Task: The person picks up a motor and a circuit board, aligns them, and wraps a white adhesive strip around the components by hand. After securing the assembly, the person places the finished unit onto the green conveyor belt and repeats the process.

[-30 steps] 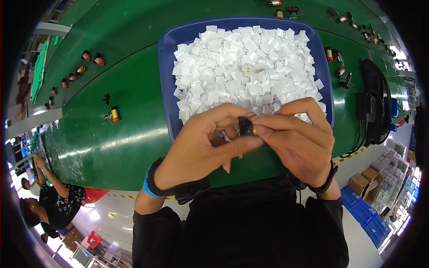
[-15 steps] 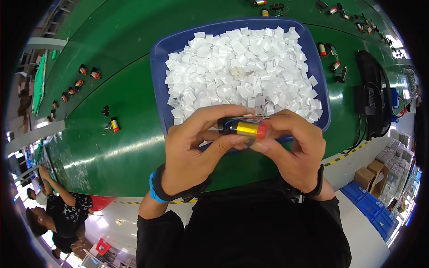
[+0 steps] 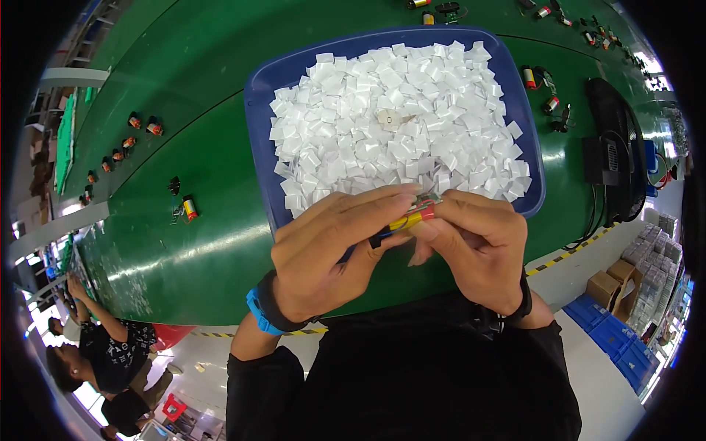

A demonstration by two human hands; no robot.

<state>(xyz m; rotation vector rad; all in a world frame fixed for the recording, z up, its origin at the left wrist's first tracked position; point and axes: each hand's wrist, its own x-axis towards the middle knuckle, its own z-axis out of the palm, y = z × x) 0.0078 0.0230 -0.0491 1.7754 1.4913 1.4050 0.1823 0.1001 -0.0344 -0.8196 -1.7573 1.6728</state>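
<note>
Both hands hold a small cylindrical battery [image 3: 407, 221] with a yellow wrap and a red end, in front of the near rim of a blue tray [image 3: 259, 140]. My left hand [image 3: 316, 246] is closed over its dark end, its fingers laid across the top. At the red end my right hand [image 3: 485, 250] pinches with thumb and forefinger. A small green circuit board [image 3: 426, 201] shows between the fingertips, along the battery's far side. The fingers hide much of the battery. Inside the tray lies a heap of small white square pieces [image 3: 360, 110].
On the green table [image 3: 191, 268], a wired battery [image 3: 190, 207] lies left of the tray. Several more batteries lie at far left and far right. A black box [image 3: 601, 162] with cables stands at right. A person [image 3: 110, 353] works at far left.
My left fingers have folded over the battery, which now shows less and tilts up toward its red end. The circuit board has come into sight between the fingertips.
</note>
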